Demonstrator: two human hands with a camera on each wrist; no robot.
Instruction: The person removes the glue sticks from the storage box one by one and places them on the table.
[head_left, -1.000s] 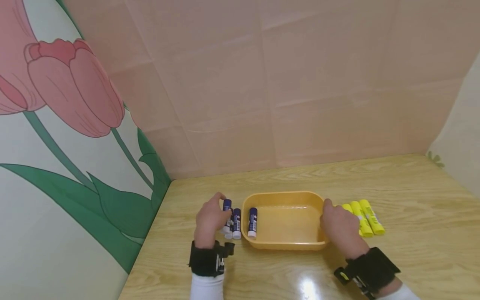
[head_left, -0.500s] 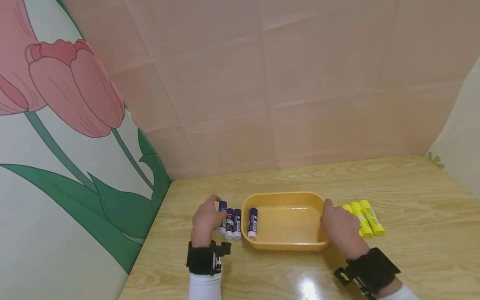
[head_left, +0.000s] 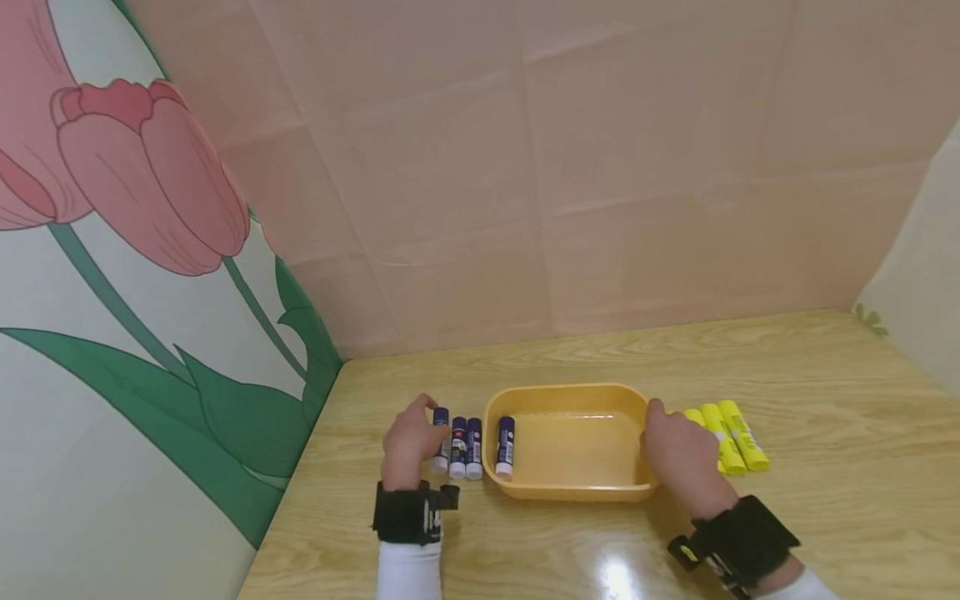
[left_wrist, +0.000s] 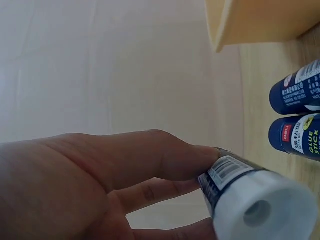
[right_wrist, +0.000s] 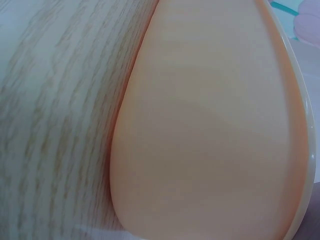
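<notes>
My left hand (head_left: pixel 411 439) pinches a dark blue glue stick with a white base (head_left: pixel 441 422) between thumb and fingers, left of the tray. In the left wrist view this glue stick (left_wrist: pixel 265 202) is tilted, its hollow white end facing the camera. Beside it two more blue glue sticks, one (head_left: pixel 458 450) and another (head_left: pixel 474 450), lie side by side on the table. A further blue glue stick (head_left: pixel 506 446) lies inside the yellow-orange plastic tray (head_left: pixel 570 492), along its left wall. My right hand (head_left: pixel 681 457) grips the tray's right rim; its fingertips are mostly hidden.
Several yellow tubes (head_left: pixel 742 436) lie side by side to the right of the tray, partly behind the right hand. The wooden table (head_left: pixel 525 550) meets a pink-covered wall (head_left: pixel 562 208) at the back and a tulip-painted panel (head_left: pixel 150 333) at the left.
My left hand has moved left and slightly down with its glue stick, away from the other two, which now show fully. The right hand and the tray stay put.
</notes>
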